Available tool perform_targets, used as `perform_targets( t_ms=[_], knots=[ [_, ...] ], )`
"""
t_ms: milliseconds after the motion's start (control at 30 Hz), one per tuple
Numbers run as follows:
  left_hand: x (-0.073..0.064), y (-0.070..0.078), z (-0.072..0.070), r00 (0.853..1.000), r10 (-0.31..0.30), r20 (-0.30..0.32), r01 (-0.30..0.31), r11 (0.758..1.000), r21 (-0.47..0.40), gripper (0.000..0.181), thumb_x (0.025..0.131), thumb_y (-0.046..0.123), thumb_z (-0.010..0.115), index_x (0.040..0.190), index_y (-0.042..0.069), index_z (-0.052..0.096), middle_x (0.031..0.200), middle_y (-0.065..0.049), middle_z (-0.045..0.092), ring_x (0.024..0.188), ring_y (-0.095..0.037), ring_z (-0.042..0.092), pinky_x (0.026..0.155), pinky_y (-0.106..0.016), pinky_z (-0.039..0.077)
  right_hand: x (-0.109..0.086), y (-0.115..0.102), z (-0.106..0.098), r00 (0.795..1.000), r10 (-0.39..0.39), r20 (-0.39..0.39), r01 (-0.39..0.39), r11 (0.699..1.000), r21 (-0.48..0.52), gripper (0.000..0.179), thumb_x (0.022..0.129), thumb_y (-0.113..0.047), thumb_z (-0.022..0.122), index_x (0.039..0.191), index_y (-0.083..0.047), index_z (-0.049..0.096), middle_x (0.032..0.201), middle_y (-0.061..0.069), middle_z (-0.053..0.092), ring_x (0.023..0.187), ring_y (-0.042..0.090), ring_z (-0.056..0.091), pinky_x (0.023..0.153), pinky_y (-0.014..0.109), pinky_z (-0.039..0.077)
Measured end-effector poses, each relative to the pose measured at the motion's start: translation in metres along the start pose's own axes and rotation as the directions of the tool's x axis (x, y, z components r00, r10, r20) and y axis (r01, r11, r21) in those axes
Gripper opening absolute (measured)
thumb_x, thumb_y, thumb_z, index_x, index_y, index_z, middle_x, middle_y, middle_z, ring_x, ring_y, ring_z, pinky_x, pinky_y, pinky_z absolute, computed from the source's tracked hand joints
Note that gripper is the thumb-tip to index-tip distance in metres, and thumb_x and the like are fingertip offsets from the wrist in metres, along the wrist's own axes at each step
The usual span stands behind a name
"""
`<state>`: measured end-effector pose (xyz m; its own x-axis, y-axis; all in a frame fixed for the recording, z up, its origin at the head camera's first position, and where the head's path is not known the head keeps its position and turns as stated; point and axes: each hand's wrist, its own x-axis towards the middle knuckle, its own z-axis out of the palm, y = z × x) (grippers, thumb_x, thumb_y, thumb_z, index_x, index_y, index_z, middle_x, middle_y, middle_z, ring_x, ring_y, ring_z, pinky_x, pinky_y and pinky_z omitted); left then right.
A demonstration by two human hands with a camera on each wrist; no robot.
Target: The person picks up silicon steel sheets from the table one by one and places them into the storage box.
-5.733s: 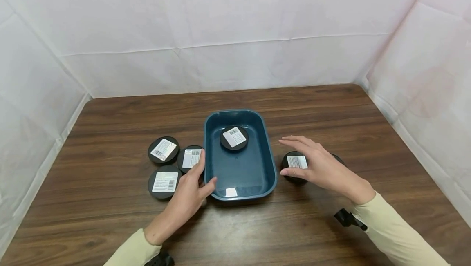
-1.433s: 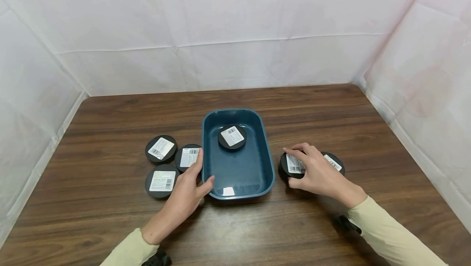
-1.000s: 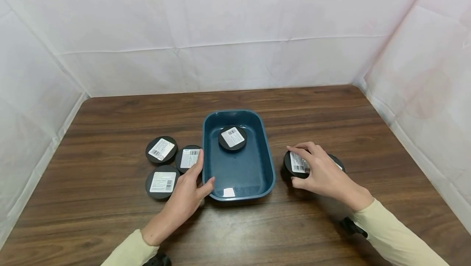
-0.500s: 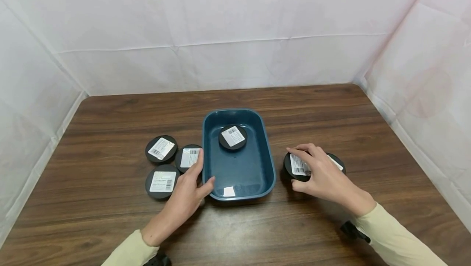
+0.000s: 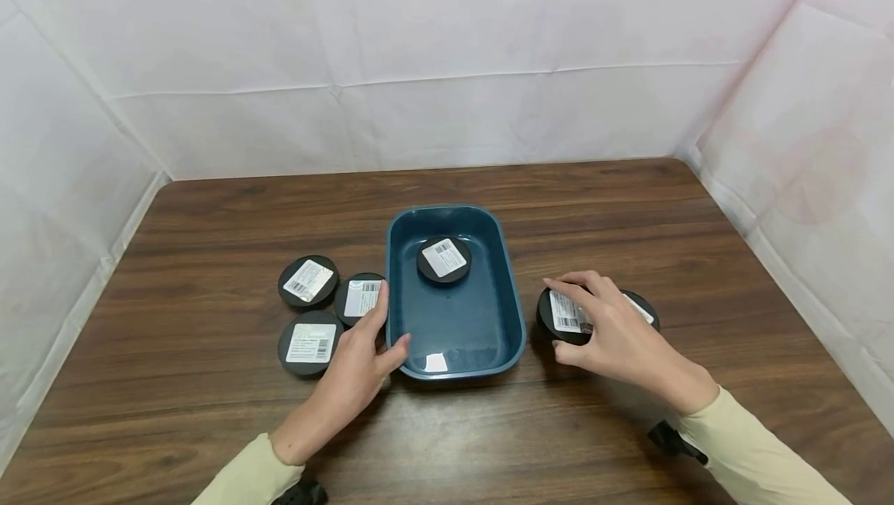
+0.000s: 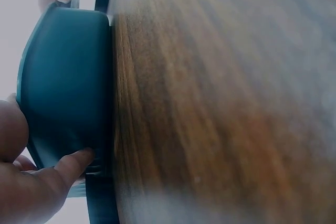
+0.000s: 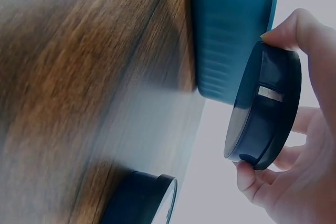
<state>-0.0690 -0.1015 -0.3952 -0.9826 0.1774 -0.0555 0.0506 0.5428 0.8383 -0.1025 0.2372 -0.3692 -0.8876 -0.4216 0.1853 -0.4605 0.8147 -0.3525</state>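
My right hand [image 5: 611,326] grips a flat round black container [image 5: 564,317] with a white barcode label, right of the blue tray. In the right wrist view, thumb and fingertips pinch opposite edges of that container [image 7: 265,106], which is raised off the table. My left hand [image 5: 356,369] holds the near left corner of the blue tray [image 5: 513,288], thumb at the front wall and a finger along the left side. The left wrist view shows the thumb pressed against the tray wall [image 6: 65,77]. A similar black container [image 5: 444,260] lies inside the tray, toward its far end.
Left of the tray lie three more labelled black containers: one far [image 5: 309,282], one near [image 5: 310,344], one beside the tray [image 5: 359,299]. Another container [image 5: 646,307] sits behind my right hand, partly hidden. White sheeting [image 5: 447,39] surrounds the brown wooden table [image 5: 230,218].
Several seconds ago my right hand was spread over the right container; its fingers have since closed round it. During the last second both hands have stayed almost still. The tray has not moved.
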Motion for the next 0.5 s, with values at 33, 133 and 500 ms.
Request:
perform_targets(
  t_ms=[33, 133, 500],
  knots=[
    [-0.0001, -0.0001, 0.0000, 1.000, -0.001, -0.003, 0.001, 1.000, 0.002, 0.081, 0.100, 0.016, 0.059, 0.161, 0.006, 0.007, 0.162, -0.021, 0.030, 0.143, -0.028, 0.043, 0.108, -0.048, 0.045, 0.0000, -0.0004, 0.0000, 1.000, -0.001, 0.001, 0.001, 1.000, -0.001, 0.076, 0.070, -0.022, 0.077, 0.142, -0.016, 0.056, 0.135, 0.009, 0.053, 0.122, 0.028, 0.051, 0.092, 0.051, 0.048],
    [-0.0003, -0.0003, 0.0000, 1.000, -0.003, -0.007, 0.003, 1.000, 0.001, 0.081, 0.100, 0.016, 0.060, 0.161, 0.006, 0.007, 0.162, -0.021, 0.031, 0.143, -0.028, 0.043, 0.108, -0.047, 0.045, -0.0001, -0.0014, -0.0003, 1.000, -0.015, -0.005, 0.015, 1.000, -0.005, 0.076, 0.069, -0.022, 0.077, 0.142, -0.017, 0.056, 0.135, 0.009, 0.053, 0.121, 0.028, 0.051, 0.092, 0.050, 0.048],
    [0.0001, -0.0006, 0.0002, 1.000, -0.005, -0.011, 0.005, 1.000, 0.008, 0.082, 0.099, 0.017, 0.061, 0.161, 0.007, 0.008, 0.161, -0.021, 0.032, 0.142, -0.028, 0.044, 0.108, -0.048, 0.045, 0.0003, -0.0063, -0.0038, 0.997, -0.061, -0.038, 0.060, 0.998, -0.027, 0.076, 0.068, -0.025, 0.079, 0.140, -0.016, 0.058, 0.132, 0.009, 0.055, 0.119, 0.027, 0.053, 0.092, 0.048, 0.050]
  ],
)
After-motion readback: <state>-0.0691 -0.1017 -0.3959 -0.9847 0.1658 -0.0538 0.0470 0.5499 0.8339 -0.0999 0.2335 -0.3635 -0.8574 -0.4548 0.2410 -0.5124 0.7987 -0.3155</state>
